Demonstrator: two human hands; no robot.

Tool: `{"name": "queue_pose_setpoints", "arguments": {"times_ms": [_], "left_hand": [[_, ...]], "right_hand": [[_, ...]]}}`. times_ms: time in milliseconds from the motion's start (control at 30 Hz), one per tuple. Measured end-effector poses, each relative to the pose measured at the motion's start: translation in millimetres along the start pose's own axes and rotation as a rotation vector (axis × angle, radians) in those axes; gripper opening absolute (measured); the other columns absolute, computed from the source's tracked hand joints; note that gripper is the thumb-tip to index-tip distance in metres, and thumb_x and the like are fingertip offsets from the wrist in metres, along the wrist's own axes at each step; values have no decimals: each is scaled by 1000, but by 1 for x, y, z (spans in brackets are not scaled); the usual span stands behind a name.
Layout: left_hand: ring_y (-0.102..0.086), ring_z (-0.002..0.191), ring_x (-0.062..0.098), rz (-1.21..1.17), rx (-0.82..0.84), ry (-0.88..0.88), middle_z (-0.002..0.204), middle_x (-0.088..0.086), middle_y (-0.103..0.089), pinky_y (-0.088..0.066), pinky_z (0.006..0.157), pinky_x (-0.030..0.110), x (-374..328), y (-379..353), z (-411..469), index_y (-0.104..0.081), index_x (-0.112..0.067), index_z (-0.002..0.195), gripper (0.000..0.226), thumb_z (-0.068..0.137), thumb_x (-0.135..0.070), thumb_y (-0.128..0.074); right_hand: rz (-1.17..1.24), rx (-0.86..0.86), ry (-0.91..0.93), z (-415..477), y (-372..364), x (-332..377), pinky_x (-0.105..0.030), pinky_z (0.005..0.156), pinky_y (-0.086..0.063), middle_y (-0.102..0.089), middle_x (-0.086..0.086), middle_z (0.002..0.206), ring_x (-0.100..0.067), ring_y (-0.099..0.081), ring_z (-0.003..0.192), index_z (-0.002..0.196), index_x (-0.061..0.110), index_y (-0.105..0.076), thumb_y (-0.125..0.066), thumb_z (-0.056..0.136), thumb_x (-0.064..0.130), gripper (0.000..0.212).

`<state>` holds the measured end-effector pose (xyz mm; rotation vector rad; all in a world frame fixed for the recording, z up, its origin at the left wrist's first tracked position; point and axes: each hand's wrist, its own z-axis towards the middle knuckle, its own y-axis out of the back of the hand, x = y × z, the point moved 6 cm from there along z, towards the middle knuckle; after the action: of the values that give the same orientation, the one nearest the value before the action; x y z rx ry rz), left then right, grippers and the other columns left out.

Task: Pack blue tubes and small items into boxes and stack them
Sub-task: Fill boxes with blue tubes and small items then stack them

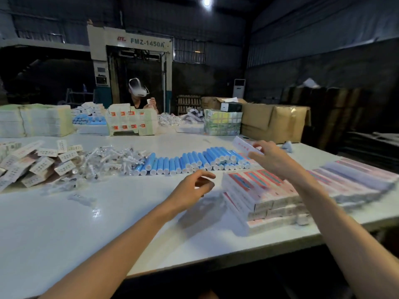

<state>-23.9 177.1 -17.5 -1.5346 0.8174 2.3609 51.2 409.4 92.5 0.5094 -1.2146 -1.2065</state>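
A long row of blue tubes (194, 161) with white caps lies across the middle of the white table (64, 223). To their left is a heap of small clear-wrapped items (112, 161). My right hand (272, 157) reaches over the right end of the row and holds a flat white and pink box (243, 145) by its edge. My left hand (194, 186) hovers above the table in front of the tubes, fingers loosely curled, holding nothing. Packed pink and white boxes (263, 195) are stacked at the right.
Loose small boxes (32, 162) are piled at the far left. Flat box stacks (34, 119), more tubes and cardboard cartons (274, 121) line the far side, where a person wearing a headset (140, 93) works. The table's front edge runs under my forearms.
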Motion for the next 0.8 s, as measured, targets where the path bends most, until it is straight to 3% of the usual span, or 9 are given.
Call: {"name": "queue_pose_setpoints", "arguments": {"times_ms": [100, 233, 300, 500, 700, 800], "left_hand": [[-68, 102, -4, 87, 52, -35, 108, -21, -74, -54, 82, 12, -1, -21, 2, -70, -33, 119, 20, 103, -21, -68], [-64, 101, -15, 174, 48, -63, 105, -29, -72, -50, 77, 4, -6, -39, 9, -69, -38, 116, 17, 104, -26, -68], [-64, 100, -16, 194, 35, -81, 102, -31, -72, -51, 76, 6, -11, -47, 14, -69, -40, 112, 18, 104, -24, -68], [-66, 98, -8, 179, -102, -180, 108, -17, -70, -57, 71, 16, -43, -63, 28, -71, -41, 105, 16, 107, -29, -61], [-69, 93, -12, 156, 9, -173, 106, -16, -72, -58, 68, 16, -55, -92, 35, -74, -35, 106, 17, 105, -20, -65], [-68, 97, -14, 164, 47, -173, 110, -18, -73, -60, 72, 19, -54, -99, 33, -75, -32, 106, 18, 104, -17, -65]], "right_hand": [[-213, -104, -124, -5, 25, -69, -46, 98, -49, -56, -16, 134, -37, -56, 118, 137, 14, -58, -61, 100, 38, 44], [-428, -150, -285, -21, 45, -144, -50, 99, -46, -55, -17, 134, -39, -51, 127, 134, 13, -54, -63, 98, 42, 47], [-476, -146, -338, -27, 50, -169, -50, 101, -45, -55, -16, 137, -37, -50, 130, 132, 13, -55, -62, 99, 41, 43], [-573, -188, -395, -35, 67, -199, -49, 108, -41, -53, -14, 144, -35, -47, 136, 136, 14, -54, -59, 103, 35, 40], [-856, -203, -381, -36, 81, -211, -42, 107, -40, -51, -5, 144, -29, -44, 137, 139, 21, -55, -59, 103, 38, 39], [-858, -203, -367, -33, 81, -218, -41, 106, -42, -56, -5, 143, -28, -48, 135, 138, 21, -57, -57, 104, 36, 37]]}}
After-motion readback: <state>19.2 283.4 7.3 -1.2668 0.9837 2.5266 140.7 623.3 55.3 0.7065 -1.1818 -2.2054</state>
